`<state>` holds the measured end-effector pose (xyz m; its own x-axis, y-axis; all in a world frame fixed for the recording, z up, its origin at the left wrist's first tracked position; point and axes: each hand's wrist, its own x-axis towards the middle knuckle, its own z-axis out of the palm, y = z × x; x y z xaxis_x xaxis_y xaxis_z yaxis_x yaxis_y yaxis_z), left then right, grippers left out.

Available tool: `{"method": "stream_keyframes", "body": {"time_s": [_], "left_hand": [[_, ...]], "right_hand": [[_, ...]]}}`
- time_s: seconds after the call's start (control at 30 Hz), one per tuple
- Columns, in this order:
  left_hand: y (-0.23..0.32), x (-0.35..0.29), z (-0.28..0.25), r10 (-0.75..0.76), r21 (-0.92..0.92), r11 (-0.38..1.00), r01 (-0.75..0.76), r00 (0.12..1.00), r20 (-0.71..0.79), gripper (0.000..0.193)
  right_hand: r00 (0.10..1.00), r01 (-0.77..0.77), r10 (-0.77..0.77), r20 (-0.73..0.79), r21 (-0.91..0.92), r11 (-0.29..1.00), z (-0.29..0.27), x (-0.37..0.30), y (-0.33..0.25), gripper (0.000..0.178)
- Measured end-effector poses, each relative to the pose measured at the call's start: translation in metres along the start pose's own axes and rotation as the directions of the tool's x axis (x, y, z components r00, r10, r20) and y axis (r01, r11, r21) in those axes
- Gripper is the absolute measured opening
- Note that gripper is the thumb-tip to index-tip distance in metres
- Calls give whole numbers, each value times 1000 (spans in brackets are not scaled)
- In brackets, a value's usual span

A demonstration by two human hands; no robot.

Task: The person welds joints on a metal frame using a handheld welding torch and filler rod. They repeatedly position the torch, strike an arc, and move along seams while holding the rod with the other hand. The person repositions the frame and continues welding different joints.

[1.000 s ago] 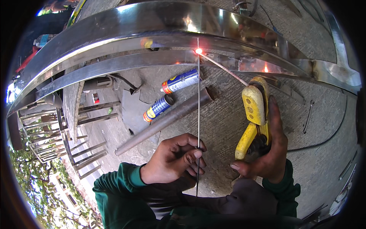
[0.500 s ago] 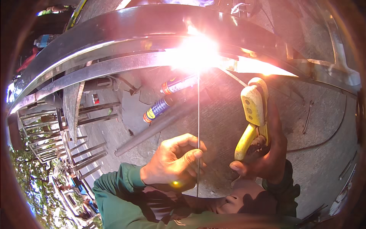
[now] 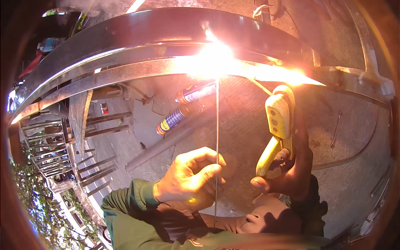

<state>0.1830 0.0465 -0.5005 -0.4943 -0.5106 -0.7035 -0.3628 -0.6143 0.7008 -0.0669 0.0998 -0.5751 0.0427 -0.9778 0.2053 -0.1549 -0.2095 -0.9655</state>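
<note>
Between the thumb and fingers of my left hand (image 3: 187, 177) a thin straight metal rod (image 3: 217, 121) is pinched. It stands nearly upright in the view, its far end lost in a white welding glare (image 3: 214, 58). My right hand (image 3: 299, 173) is wrapped round a worn yellow electrode holder (image 3: 278, 116). From its jaws a thin electrode (image 3: 260, 86) slants up and left into the same glare. The bright spot lies along a wide shiny metal beam (image 3: 137, 29) and a narrower flat bar (image 3: 114, 71) just below it. The exact contact point is hidden by the light.
Two blue-labelled cylindrical cans (image 3: 171, 119) lie on the concrete floor beyond my left hand, beside a long grey pipe (image 3: 152, 151). Slatted metal frames (image 3: 100, 168) stand at the left. A cable (image 3: 354, 160) curves across the floor at the right.
The glare has shrunk somewhat and the floor shows more clearly. The electrode holder has shifted very slightly right. My left hand and the rod are almost unmoved.
</note>
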Motion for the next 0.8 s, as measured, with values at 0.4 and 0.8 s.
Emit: {"method": "stream_keyframes", "body": {"time_s": [0.4,0.8], "left_hand": [[-7,0,-4,-12,-81,997,17,998,67,20],[-5,-1,-3,-63,-150,986,69,997,48,26]], "right_hand": [[998,53,-54,-14,-60,997,0,1,6,133],[992,-117,121,-39,100,988,5,1,2,130]]}}
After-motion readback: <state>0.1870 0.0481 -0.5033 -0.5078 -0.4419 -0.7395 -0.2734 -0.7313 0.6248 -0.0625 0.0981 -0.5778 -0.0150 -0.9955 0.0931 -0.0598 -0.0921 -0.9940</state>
